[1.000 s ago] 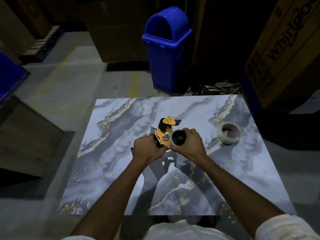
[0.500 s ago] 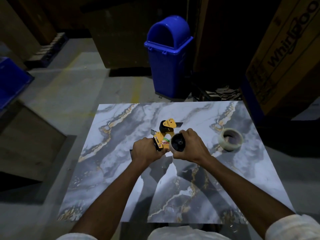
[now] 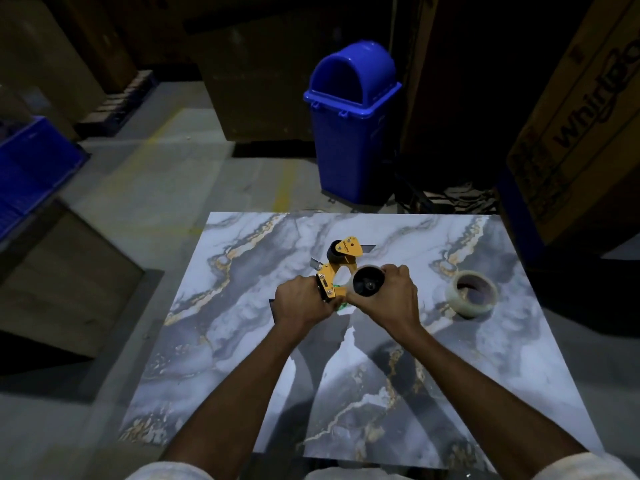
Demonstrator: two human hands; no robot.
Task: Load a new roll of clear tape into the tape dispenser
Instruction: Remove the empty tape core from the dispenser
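A yellow and black tape dispenser (image 3: 341,263) is held just above the marble table (image 3: 214,341), near its middle. My left hand (image 3: 301,301) grips the dispenser's handle end. My right hand (image 3: 389,296) is wrapped around a pale ring (image 3: 367,284) that sits on the dispenser's black spool hub. A roll of clear tape (image 3: 472,294) lies flat on the table to the right, apart from both hands.
A blue swing-lid bin (image 3: 353,123) stands on the floor behind the table. A large cardboard box (image 3: 581,126) leans at the right, a blue crate (image 3: 27,168) and a wooden board (image 3: 65,271) sit at the left.
The camera has tilted, so the table sits lower in view. My hands keep the same hold on the dispenser and the ring; the ring looks slightly further off the hub.
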